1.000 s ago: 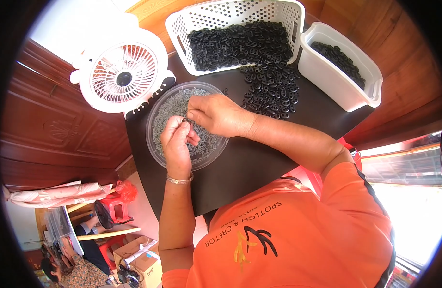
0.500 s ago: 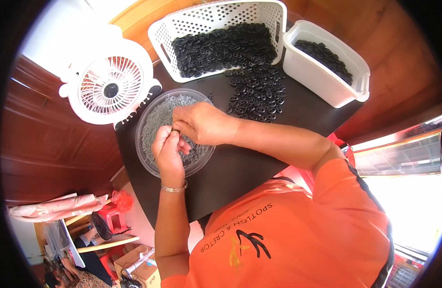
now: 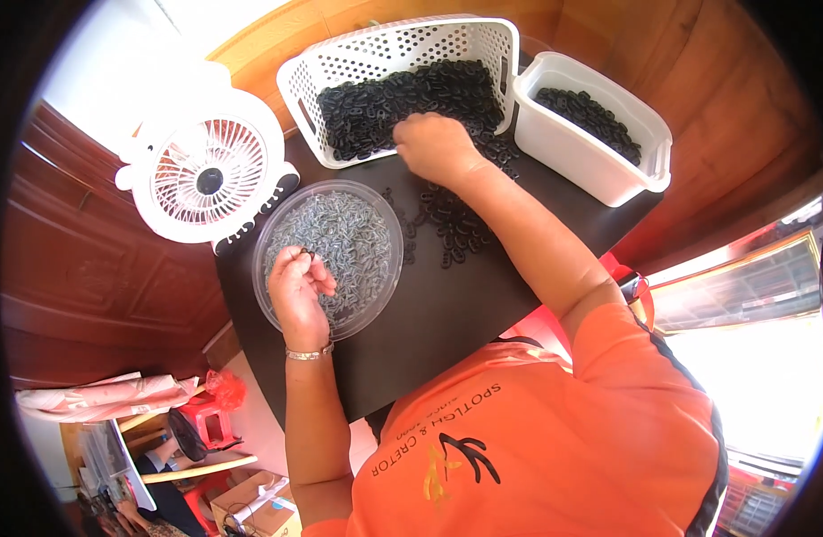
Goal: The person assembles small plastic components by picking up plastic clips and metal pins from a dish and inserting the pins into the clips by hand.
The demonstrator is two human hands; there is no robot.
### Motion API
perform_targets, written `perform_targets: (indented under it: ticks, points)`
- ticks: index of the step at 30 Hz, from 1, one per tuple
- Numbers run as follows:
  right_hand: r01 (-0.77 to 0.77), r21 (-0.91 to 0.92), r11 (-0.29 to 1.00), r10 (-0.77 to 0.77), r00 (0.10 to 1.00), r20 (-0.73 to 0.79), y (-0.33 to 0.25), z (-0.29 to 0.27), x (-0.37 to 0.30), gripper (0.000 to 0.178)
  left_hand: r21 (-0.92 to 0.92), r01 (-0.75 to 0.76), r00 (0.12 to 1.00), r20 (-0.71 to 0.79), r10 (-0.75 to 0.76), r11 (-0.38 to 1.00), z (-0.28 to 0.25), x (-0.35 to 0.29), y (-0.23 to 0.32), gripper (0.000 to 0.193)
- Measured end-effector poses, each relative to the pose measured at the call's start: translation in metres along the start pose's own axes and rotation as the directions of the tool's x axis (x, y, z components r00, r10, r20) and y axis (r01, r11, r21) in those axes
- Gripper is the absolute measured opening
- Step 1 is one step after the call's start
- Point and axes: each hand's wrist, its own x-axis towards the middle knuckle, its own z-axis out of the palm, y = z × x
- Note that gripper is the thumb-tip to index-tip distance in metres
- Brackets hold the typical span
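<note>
Over the round clear tub (image 3: 395, 259) of small grey pin-like pieces (image 3: 344, 233), my left hand (image 3: 300, 295) is closed, palm partly up. Its thumb and forefinger pinch a small black oval piece (image 3: 309, 253). My right hand (image 3: 436, 150) is at the near rim of the white perforated basket (image 3: 306, 94), its fingers curled down. Whatever its fingertips hold is hidden. Black oval pieces with holes (image 3: 367, 112) fill much of the basket. More loose black pieces (image 3: 452, 224) lie scattered on the dark table under and beside my right forearm.
A white bin (image 3: 564, 130) with more black pieces stands right of the basket. To the left of the tub is a white fan (image 3: 210, 174). Wood panelling (image 3: 599, 27) borders the table (image 3: 385, 358) behind. A red stool (image 3: 210, 421) and a cardboard box (image 3: 255, 501) are at lower left.
My right hand has left my left hand and moved away and rightward to the basket. My left hand stays over the tub, slightly nearer me. Some loose black pieces now lie closer to the tub.
</note>
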Motion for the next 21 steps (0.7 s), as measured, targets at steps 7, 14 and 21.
perform_targets:
  ticks: [7,14,21]
  points:
    - [-0.102,-0.13,0.986,0.125,0.976,0.18,0.001,0.008,0.004,0.021,0.0,-0.015,1.0,0.007,0.015,1.0,-0.003,0.0,0.003,0.012]
    - [-0.203,0.184,0.962,0.088,0.865,0.494,-0.012,-0.018,0.0,0.014,0.013,-0.019,1.0,-0.005,0.019,1.0,-0.002,-0.001,0.004,0.011]
    - [-0.084,0.224,0.971,-0.047,0.853,0.521,-0.002,-0.009,0.001,0.014,-0.02,0.001,0.999,0.032,0.0,1.0,-0.003,0.0,0.001,0.011]
